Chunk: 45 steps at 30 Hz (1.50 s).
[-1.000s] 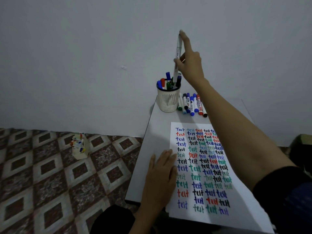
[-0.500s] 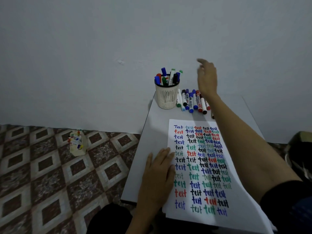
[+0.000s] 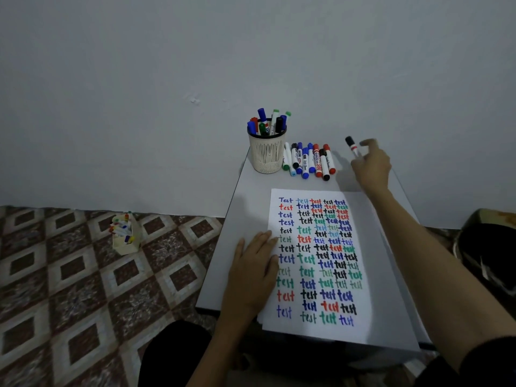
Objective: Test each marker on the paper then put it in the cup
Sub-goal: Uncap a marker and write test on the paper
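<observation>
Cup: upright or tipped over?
Upright: the cup stands on its base on the table, markers poking out of its open top.

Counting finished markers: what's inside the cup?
Markers stand in the cup, with blue, red, green and black caps above its rim. Their lower barrels and anything beneath are hidden by its wall.

Two arms are seen in the lower half of the frame. Near the lower right corner, the right arm is covered by a dark sleeve (image 3: 485, 367) with a faint bluish cast. From its cuff to the right hand (image 3: 372, 169) the forearm is left uncovered. The left forearm and left hand (image 3: 251, 275), at lower centre, are uncovered. A dark-clad leg (image 3: 173, 356) is seen at the bottom edge.
</observation>
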Tool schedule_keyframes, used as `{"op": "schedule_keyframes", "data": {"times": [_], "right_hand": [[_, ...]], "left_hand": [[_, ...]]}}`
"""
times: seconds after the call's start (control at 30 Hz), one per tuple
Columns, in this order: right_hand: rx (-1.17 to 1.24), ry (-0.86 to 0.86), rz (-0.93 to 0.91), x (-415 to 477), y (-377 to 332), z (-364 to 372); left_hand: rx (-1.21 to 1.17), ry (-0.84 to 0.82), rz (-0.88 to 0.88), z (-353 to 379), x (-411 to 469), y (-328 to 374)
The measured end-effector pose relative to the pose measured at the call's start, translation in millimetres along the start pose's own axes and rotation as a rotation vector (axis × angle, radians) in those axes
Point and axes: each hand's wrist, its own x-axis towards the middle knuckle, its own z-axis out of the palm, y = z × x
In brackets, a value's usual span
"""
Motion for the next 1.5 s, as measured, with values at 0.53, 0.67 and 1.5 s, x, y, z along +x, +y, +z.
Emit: {"op": "schedule_keyframes", "data": {"times": [0.53, 0.67, 1.5], "right_hand": [[0.746, -0.602, 0.120, -209, -55, -87], [0.889, -0.594, 0.142, -229, -65, -76], [0.918, -0.792, 0.083, -221, -76, -70]], "left_hand": [[-0.195, 0.006, 0.108, -11, -11, 16], [-0.132, 0.048, 0.177, -12, -15, 16], [-0.224, 0.098, 0.269, -20, -18, 14]]}}
